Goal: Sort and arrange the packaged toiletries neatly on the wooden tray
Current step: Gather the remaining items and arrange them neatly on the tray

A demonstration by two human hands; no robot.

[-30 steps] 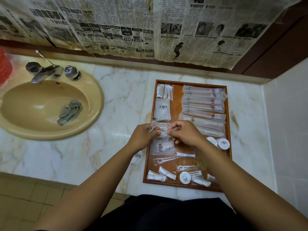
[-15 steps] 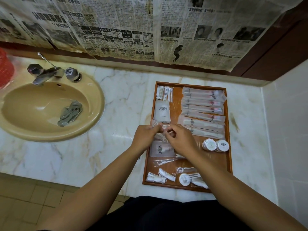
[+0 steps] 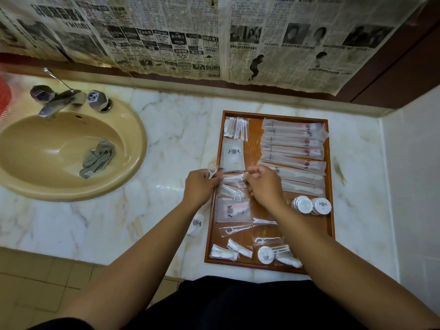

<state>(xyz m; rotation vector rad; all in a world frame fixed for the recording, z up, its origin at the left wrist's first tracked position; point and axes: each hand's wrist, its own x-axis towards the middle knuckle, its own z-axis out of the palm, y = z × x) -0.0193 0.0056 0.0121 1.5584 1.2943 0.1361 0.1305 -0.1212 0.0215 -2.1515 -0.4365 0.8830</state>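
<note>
While both hands work at the left middle of the wooden tray [image 3: 254, 148], which lies on the marble desk [image 3: 166, 144] beside the sink [image 3: 71, 132], the step in hand seems to be gathering the packaged floss picks [image 3: 233, 179] into one neat pile. The left hand [image 3: 200, 184] has its fingers curled around one packet, whose white head stands out above the knuckles. The right hand [image 3: 264, 184] pinches the other end of the packets between thumb and curled fingers. To do this well, I think all heads should point to one side and the edges should be squared before the pile is put down between the flat sachets [image 3: 233, 153]. The clear wrappers look slippery, so a light but closed grip is safer. Several loose picks [image 3: 235, 229] lie nearer the front edge and should join the same pile. The long sachets [image 3: 292, 141] and round boxes [image 3: 312, 205] on the right look already ordered; one round packet [image 3: 197, 222] lies on the desk, just beside the tray's left rim, and belongs inside
</note>
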